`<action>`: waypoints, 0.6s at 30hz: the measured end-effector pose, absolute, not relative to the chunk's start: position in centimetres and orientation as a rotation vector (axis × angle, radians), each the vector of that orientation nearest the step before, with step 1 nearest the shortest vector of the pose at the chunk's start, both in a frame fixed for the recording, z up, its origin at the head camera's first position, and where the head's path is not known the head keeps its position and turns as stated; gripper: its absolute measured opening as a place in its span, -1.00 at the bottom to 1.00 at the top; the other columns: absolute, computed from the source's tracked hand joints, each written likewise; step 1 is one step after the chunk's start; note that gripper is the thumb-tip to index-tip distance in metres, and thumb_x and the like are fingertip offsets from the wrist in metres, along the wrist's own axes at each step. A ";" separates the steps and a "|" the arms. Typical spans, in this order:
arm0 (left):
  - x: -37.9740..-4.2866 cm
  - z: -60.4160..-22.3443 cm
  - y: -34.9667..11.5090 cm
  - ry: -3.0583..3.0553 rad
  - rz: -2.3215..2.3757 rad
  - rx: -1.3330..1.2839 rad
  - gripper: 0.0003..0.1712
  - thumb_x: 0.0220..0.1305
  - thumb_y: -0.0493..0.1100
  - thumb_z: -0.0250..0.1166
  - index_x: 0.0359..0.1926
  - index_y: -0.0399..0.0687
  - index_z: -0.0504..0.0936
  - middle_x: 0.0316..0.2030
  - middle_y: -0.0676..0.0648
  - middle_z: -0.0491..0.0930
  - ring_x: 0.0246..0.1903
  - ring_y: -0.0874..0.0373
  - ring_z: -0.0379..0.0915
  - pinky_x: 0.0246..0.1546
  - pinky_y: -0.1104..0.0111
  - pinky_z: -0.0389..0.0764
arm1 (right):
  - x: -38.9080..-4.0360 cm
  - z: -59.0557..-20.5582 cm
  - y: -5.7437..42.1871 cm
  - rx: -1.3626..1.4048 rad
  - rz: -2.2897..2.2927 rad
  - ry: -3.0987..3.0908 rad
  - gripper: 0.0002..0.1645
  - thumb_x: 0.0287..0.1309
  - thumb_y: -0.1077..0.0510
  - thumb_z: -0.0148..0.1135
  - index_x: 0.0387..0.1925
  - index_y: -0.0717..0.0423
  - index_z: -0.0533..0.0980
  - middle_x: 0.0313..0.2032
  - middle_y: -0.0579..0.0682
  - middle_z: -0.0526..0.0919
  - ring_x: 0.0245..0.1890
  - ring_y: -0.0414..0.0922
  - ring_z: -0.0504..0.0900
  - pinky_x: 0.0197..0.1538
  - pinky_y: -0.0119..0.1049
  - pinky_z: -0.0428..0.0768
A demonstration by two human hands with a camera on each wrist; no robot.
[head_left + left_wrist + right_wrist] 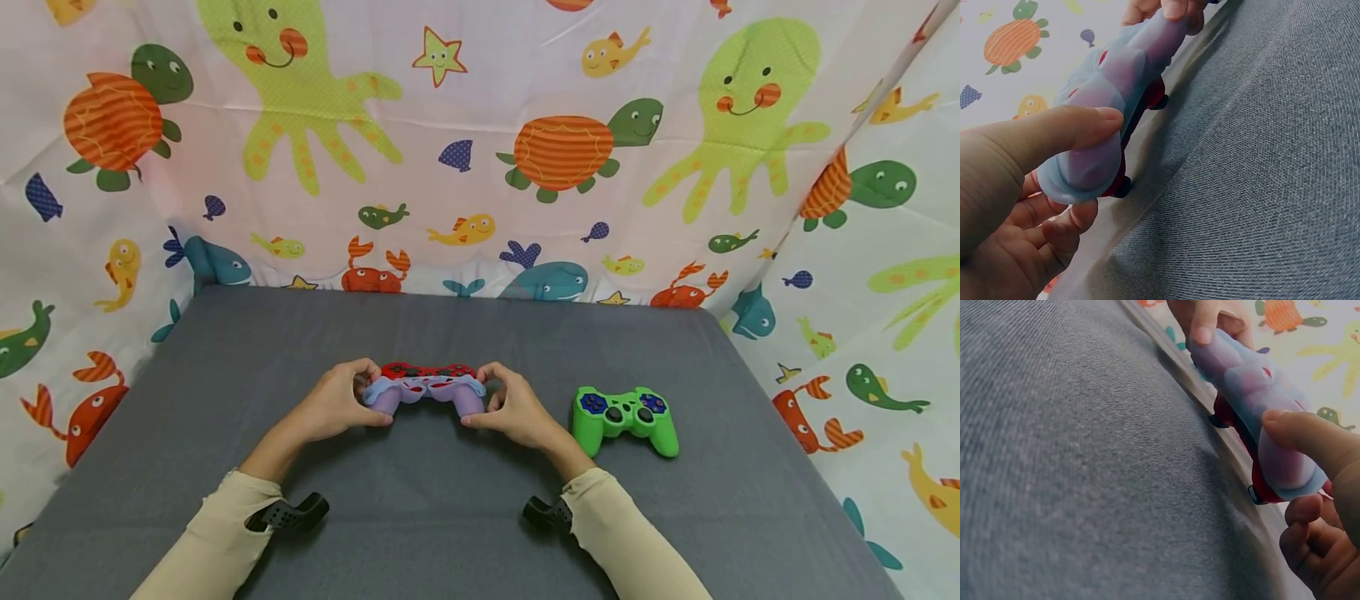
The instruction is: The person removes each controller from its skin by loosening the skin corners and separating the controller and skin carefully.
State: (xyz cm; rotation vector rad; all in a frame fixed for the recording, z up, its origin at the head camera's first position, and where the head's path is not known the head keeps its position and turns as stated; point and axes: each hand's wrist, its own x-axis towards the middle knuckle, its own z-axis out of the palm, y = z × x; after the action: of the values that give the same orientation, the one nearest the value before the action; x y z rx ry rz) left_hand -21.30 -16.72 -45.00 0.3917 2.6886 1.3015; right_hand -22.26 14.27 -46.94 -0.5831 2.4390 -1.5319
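A red game controller is held between both hands over the middle of the grey table. Stretched over its grips is a translucent pale-blue silicone cover, which looks lilac where it lies on the grips; red shows through gaps in it. My left hand pinches the left grip, thumb on the cover and fingers curled beneath. On the other grip, my right hand holds the same way, its thumb pressing the cover. The controller's button face is mostly turned away in both wrist views.
Right of my right hand, a green controller with blue button pads lies on the grey table. A curtain printed with sea animals hangs behind and along both sides. Black wrist-worn devices stick out from both sleeves.
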 end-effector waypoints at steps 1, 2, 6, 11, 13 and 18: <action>-21.3 -45.0 -16.7 2.688 1.304 0.389 -0.39 -0.14 -0.14 0.68 -0.11 -0.14 0.51 -0.27 -0.10 0.55 -0.34 0.13 0.49 -0.34 0.34 0.48 | -22.2 -47.0 14.2 -0.578 -1.540 2.439 -0.38 -0.05 0.19 0.62 -0.03 0.07 0.40 -0.67 -0.06 0.34 -0.72 -0.28 0.30 -0.57 -0.43 0.35; -21.3 -45.0 -16.8 2.685 1.309 0.384 -0.39 -0.14 -0.15 0.68 -0.12 -0.14 0.51 -0.28 -0.10 0.56 -0.34 0.13 0.49 -0.34 0.33 0.48 | -22.2 -47.0 14.2 -0.573 -1.548 2.439 -0.39 -0.06 0.19 0.62 -0.04 0.08 0.41 -0.68 -0.05 0.34 -0.73 -0.28 0.31 -0.57 -0.42 0.35; -21.3 -44.9 -16.8 2.683 1.309 0.385 -0.40 -0.12 -0.14 0.67 -0.12 -0.14 0.51 -0.28 -0.10 0.58 -0.34 0.14 0.52 -0.32 0.33 0.49 | -22.2 -46.9 14.2 -0.557 -1.561 2.448 -0.40 -0.07 0.17 0.63 -0.05 0.10 0.44 -0.67 -0.02 0.37 -0.76 -0.29 0.32 -0.60 -0.42 0.35; -21.3 -44.9 -16.9 2.679 1.309 0.368 -0.41 -0.12 -0.15 0.67 -0.11 -0.11 0.52 -0.25 -0.09 0.59 -0.31 0.13 0.53 -0.28 0.31 0.50 | -22.1 -46.9 14.1 -0.538 -1.556 2.450 -0.40 -0.06 0.17 0.62 -0.03 0.14 0.45 -0.42 0.09 0.50 -0.77 -0.31 0.32 -0.61 -0.43 0.33; -21.3 -44.9 -16.9 2.677 1.310 0.366 -0.41 -0.12 -0.15 0.67 -0.10 -0.11 0.52 -0.25 -0.09 0.59 -0.31 0.13 0.52 -0.29 0.31 0.50 | -22.1 -46.8 14.1 -0.531 -1.557 2.444 -0.40 -0.05 0.18 0.61 -0.02 0.16 0.46 -0.28 0.13 0.54 -0.77 -0.32 0.32 -0.61 -0.44 0.33; -21.2 -44.9 -16.9 2.676 1.312 0.376 -0.41 -0.10 -0.15 0.66 -0.10 -0.13 0.52 -0.27 -0.10 0.58 -0.33 0.13 0.51 -0.33 0.34 0.49 | -21.9 -46.4 14.0 -0.515 -1.564 2.429 -0.45 -0.02 0.24 0.59 -0.04 0.22 0.47 -0.13 0.15 0.57 -0.78 -0.31 0.32 -0.61 -0.45 0.32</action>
State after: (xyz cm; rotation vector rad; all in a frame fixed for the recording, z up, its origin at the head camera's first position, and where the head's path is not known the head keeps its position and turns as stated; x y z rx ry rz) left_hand -21.24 -16.95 -44.91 0.3760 2.6762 1.3124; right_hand -21.86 13.96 -46.37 -0.5150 2.4295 -1.5638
